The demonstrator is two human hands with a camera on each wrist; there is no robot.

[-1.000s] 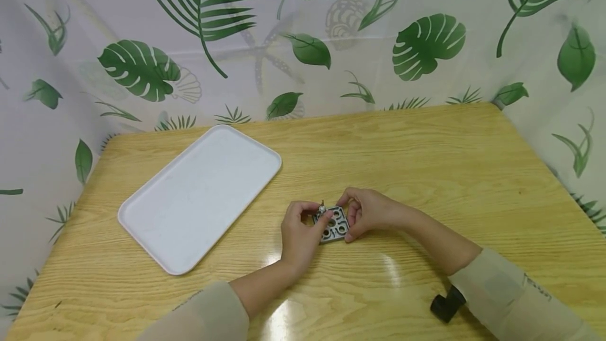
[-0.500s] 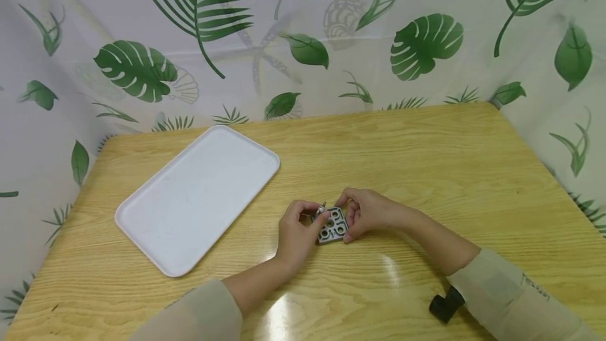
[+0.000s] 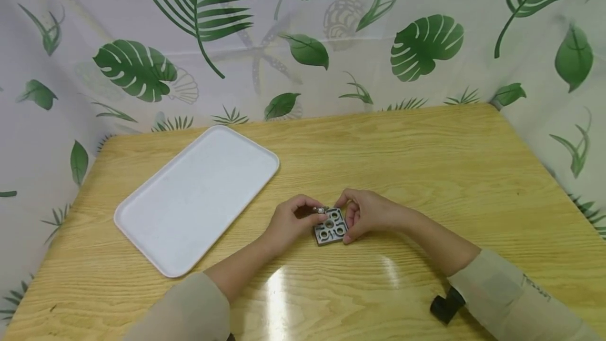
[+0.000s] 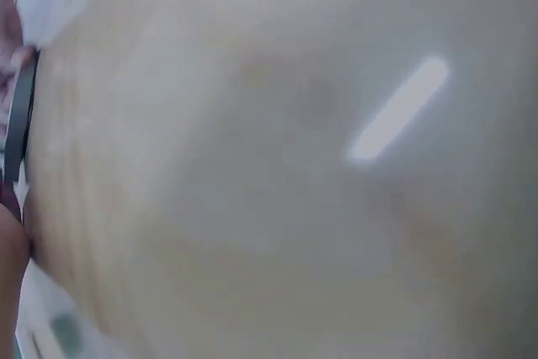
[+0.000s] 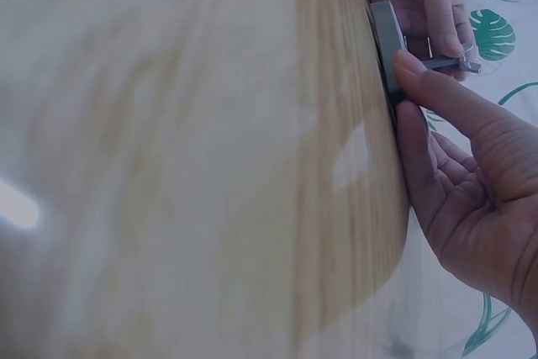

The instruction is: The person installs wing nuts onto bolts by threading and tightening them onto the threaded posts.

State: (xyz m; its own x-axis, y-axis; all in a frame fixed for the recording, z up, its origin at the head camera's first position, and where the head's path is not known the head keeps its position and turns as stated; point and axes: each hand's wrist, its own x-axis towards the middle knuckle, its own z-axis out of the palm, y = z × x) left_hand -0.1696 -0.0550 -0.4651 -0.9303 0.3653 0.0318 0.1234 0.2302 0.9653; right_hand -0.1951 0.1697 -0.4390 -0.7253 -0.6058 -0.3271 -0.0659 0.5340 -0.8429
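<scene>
A small square metal plate [image 3: 332,233] with several round holes and dark slots lies on the table between my hands. My right hand [image 3: 373,213] holds its right edge, thumb at the near corner and fingers at the far one. At the plate's far left corner, the left hand [image 3: 288,225] pinches a small silvery metal piece [image 3: 320,210] between thumb and forefinger. In the right wrist view, this piece shows a thin rod [image 5: 444,63] standing out from the plate's face. The left wrist view catches only the plate's dark edge [image 4: 22,115] at its left border.
A white rectangular tray [image 3: 199,199] lies at an angle to the left on the wooden table [image 3: 416,157]. Leaf-patterned cloth [image 3: 265,67] hangs behind the table and along its sides. A black device [image 3: 446,307] sits under the right sleeve.
My left hand has turned, its wrist swinging left and its thumb lifting off the plate's face. The metal piece has turned with it, its end now pointing right. My right hand has stayed put.
</scene>
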